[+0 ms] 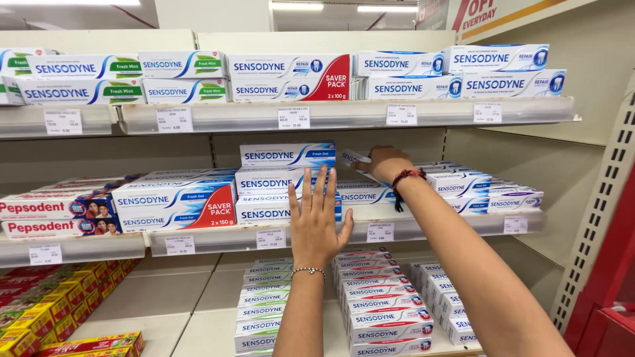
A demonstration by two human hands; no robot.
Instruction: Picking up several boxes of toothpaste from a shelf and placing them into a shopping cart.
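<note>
We see bright, even store lighting from ceiling tube lamps (pixel 380 8) up top. Soft shadows sit under each shelf lip (pixel 344 114) and deep in the shelf backs. Slight glare on the clear price rails. Pic is sharp overall; mild wide-angle bend at edges, esp. the right upright (pixel 598 205).

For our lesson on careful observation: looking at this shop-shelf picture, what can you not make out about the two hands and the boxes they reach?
Head view:
- Right hand: its fingers lie behind the tilted box, so its grip is unclear.
- Left hand: the palm faces away, so contact with the stacked boxes cannot be judged.
- Shelf tags: too small to read.
- Lower boxes: cut off by the bottom edge.
</note>
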